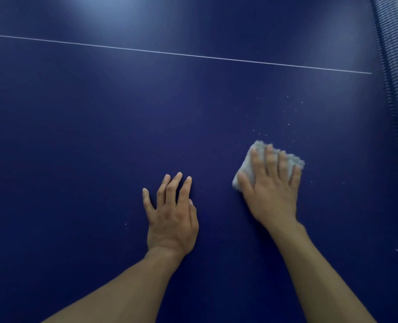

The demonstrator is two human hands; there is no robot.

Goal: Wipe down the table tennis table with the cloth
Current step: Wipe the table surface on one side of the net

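The dark blue table tennis table [100, 136] fills the view. A folded white cloth [258, 153] lies flat on it at the right. My right hand [271, 187] presses down on the cloth with straight, spread fingers, covering most of it. My left hand [171, 215] rests flat on the bare table surface to the left of the cloth, fingers straight, holding nothing. Small white specks [288, 124] dot the surface just beyond the cloth.
A thin white centre line [170, 53] runs across the table from left to right. The net [396, 66] stands along the right edge of the view. A bright light reflection [104, 10] shows on the far surface.
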